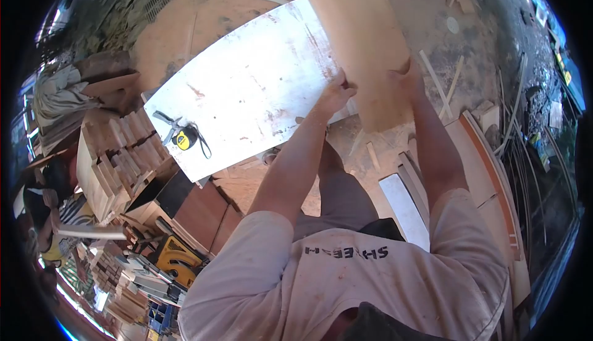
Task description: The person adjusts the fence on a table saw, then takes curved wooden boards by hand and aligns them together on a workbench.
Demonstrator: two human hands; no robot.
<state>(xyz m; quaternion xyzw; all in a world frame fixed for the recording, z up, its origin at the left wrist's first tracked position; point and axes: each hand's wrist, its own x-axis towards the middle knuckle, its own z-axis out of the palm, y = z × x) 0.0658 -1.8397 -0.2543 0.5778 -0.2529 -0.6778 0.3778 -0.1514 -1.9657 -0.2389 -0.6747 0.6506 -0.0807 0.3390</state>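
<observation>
A long tan wooden board point(364, 38) is held up between my two hands, over the right end of a white tabletop point(247, 82). My left hand point(338, 93) grips the board's left edge, with its fingers closed. On the opposite edge, my right hand point(407, 85) is closed around the wood. The board's far end runs out of view at the top. A yellow and black tape measure point(185, 138) with a black strap lies at the tabletop's left end. Beside it rests a dark clamp-like tool point(167, 119).
Stacked wooden pieces point(120, 156) stand at the left, near a brown box point(201, 208) and a yellow power tool point(178, 261). Another person point(46, 217) is at the far left. Thin wood strips point(435, 82) lie on the ground at the right, near leaning panels point(488, 168).
</observation>
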